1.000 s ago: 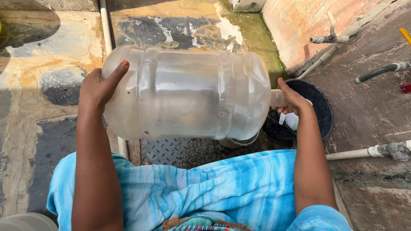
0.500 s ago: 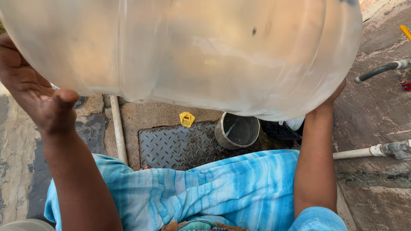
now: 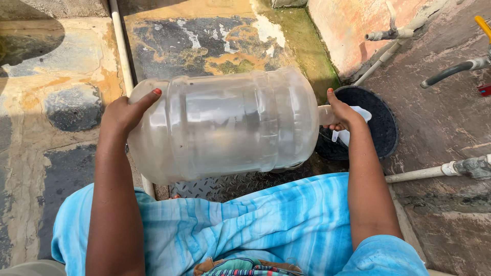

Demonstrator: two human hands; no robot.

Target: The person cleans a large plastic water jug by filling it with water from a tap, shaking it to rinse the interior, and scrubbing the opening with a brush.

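Lying on its side in mid-air, a large clear plastic water jug [image 3: 225,125] is held level above the lap, its base toward the person's left and its neck toward the right. The base end is gripped by the left hand [image 3: 121,113], fingers spread wide over the rim with one red-painted nail seen on top. The narrow neck is closed upon by the right hand [image 3: 341,111]; the mouth itself is hidden behind the fingers. The jug's ribbed wall is cloudy, and whether any water remains inside cannot be told.

Just past the right hand, a round black basin [image 3: 381,122] is seen on the ground, with a small white scoop [image 3: 353,125] resting inside it. A patch of metal tread plate [image 3: 240,184] is visible below the jug. A white pipe [image 3: 121,48] is laid along the stained concrete floor [image 3: 61,66] at the left. A tap with a grey spout [image 3: 455,69] is placed at the upper right, well apart from the jug. The lap is covered by blue striped cloth [image 3: 266,225].
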